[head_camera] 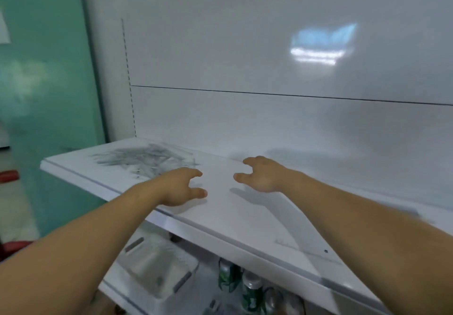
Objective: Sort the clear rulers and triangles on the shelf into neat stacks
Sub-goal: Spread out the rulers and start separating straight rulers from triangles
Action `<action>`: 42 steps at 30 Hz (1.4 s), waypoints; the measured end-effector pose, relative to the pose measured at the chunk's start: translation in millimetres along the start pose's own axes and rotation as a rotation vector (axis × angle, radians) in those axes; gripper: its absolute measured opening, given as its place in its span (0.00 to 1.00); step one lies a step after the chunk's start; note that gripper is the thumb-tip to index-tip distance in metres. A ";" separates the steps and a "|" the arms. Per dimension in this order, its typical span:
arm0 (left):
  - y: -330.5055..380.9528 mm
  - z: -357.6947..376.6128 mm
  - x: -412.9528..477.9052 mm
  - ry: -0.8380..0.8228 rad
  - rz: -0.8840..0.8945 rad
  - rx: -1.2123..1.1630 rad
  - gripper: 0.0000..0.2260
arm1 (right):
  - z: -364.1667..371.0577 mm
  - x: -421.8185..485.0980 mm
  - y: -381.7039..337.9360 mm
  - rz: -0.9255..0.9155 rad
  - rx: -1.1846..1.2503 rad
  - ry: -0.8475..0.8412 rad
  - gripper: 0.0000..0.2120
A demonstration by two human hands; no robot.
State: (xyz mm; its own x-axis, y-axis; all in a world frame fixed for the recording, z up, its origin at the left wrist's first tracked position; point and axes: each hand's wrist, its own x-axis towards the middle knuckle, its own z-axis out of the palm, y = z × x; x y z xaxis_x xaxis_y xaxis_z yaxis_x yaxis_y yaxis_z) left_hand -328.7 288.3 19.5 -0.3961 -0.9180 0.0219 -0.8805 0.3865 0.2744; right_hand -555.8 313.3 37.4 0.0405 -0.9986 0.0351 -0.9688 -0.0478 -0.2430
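Both hands hover empty over the white shelf (235, 219), the left hand (180, 187) and right hand (263, 176) with fingers loosely spread. The clear rulers and triangles (144, 159) lie heaped at the shelf's far left, beside a green wall (46, 89). Below sit a clear bin (157, 265) and bottles (250, 287).

white shelf (232, 216), grey-marked clear rulers (144, 159), teal wall (44, 81), green-labelled bottles (250, 290) below.
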 end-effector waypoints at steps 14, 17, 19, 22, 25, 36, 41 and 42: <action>-246.8 -49.2 4.2 0.092 -0.164 -0.084 0.27 | 80.3 160.4 -187.0 -0.081 0.058 -0.007 0.34; -272.3 -52.5 30.0 0.107 -0.148 -0.089 0.27 | 82.8 195.6 -195.8 -0.097 0.030 0.001 0.34; -286.2 -55.6 52.1 0.114 -0.141 -0.097 0.26 | 83.9 222.2 -198.2 -0.106 -0.006 0.003 0.32; -304.8 -58.9 89.9 0.127 -0.109 -0.060 0.26 | 87.8 265.9 -199.6 -0.109 -0.046 -0.007 0.27; -321.1 -64.6 133.8 0.147 -0.067 -0.016 0.25 | 90.9 310.3 -199.6 -0.100 -0.071 -0.021 0.21; -362.4 -80.9 232.1 -0.048 0.096 -0.026 0.23 | 83.0 374.3 -193.7 -0.057 -0.215 -0.074 0.22; -364.2 -78.3 235.6 -0.063 0.431 -0.090 0.18 | 80.6 356.1 -198.7 0.078 -0.173 0.047 0.22; -365.6 -77.3 236.2 -0.084 0.477 -0.098 0.18 | 80.4 350.0 -201.2 0.115 -0.174 0.050 0.22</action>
State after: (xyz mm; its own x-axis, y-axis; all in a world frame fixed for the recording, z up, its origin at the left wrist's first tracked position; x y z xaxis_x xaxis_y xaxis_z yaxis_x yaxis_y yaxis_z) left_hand -80.2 -76.7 -1.3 -0.7719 -0.6292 0.0907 -0.5693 0.7477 0.3418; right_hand -327.1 -28.6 20.6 -0.0803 -0.9946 0.0660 -0.9941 0.0751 -0.0777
